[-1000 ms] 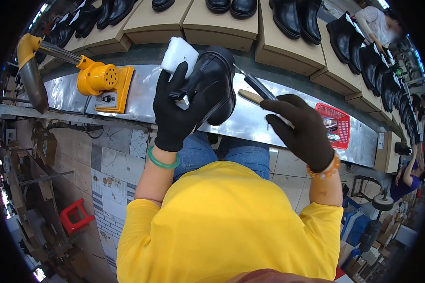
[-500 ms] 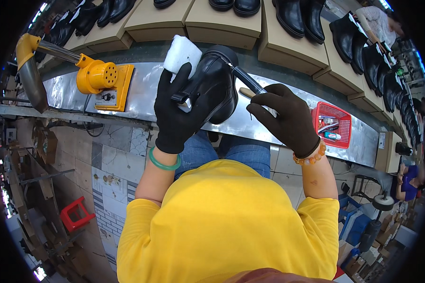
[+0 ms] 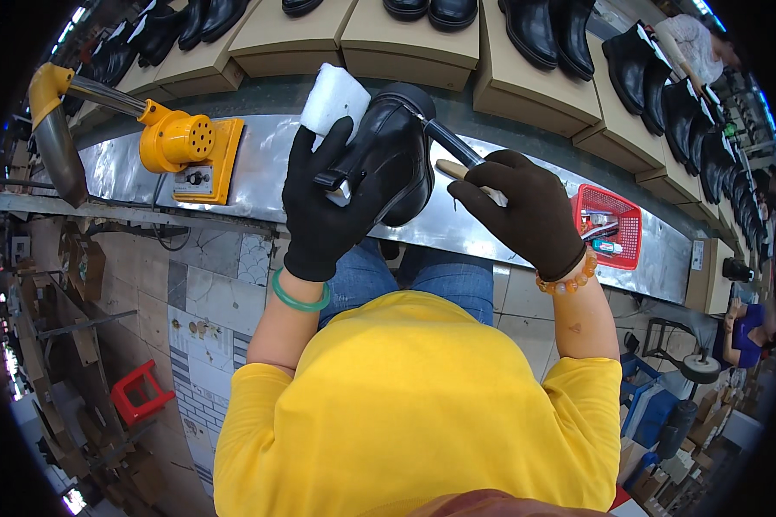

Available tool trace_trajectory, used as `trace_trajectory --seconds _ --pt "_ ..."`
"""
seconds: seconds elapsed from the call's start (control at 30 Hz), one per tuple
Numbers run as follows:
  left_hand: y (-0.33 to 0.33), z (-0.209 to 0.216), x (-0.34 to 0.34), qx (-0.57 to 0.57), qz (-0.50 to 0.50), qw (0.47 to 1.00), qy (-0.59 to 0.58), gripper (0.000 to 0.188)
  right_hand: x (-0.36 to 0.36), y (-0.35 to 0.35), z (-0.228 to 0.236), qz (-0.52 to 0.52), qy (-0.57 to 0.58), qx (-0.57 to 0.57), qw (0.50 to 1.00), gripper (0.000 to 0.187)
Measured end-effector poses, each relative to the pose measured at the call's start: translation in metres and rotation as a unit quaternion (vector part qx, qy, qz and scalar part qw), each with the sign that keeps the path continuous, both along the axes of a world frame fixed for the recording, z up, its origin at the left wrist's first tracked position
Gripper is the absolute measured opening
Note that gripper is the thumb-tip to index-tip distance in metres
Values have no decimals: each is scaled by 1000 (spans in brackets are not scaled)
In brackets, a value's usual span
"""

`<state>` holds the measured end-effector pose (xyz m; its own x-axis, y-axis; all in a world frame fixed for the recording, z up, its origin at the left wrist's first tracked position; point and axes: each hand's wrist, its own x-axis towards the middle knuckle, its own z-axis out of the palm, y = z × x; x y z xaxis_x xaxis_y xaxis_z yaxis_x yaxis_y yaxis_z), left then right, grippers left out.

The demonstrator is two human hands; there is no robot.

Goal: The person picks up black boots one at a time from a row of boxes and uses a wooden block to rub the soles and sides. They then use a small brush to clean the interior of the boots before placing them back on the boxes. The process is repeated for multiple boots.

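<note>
A black leather boot (image 3: 405, 159) is held up over the metal bench, its toe or heel end pointing away from me. My left hand (image 3: 328, 211), in a black glove, grips it from the left. Those same fingers also pinch a white foam-like block (image 3: 334, 99) beside the boot. A small black piece with a shiny end (image 3: 334, 183) shows by the left palm; I cannot make out its kind. My gloved right hand (image 3: 530, 207) is closed around a slim dark pen-like tool (image 3: 453, 141), whose thin tip meets the boot's upper edge. A pale wooden handle (image 3: 451, 169) also sticks out of that hand.
The metal bench (image 3: 272, 164) carries a yellow hot-air blower (image 3: 181, 142) at left and a red basket (image 3: 629, 233) of small tubes at right. Cardboard boxes (image 3: 409, 60) topped with black footwear line the far side. A red stool (image 3: 142, 392) stands on the floor at left.
My right hand has shifted slightly and its fingers have moved around the pen-like tool, whose tip stays at the boot's edge. The left hand and boot have hardly moved.
</note>
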<state>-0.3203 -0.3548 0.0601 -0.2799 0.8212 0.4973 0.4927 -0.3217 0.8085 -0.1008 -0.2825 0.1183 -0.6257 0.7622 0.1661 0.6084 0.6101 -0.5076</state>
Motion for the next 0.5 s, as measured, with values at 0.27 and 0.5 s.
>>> trace_trajectory --seconds 0.27,0.5 --pt "1 -6 -5 9 12 1000 13 57 0 0 -2 5 16 -14 1000 25" --pt "1 -10 -8 10 7 1000 16 57 1 -2 -6 2 27 -10 1000 25"
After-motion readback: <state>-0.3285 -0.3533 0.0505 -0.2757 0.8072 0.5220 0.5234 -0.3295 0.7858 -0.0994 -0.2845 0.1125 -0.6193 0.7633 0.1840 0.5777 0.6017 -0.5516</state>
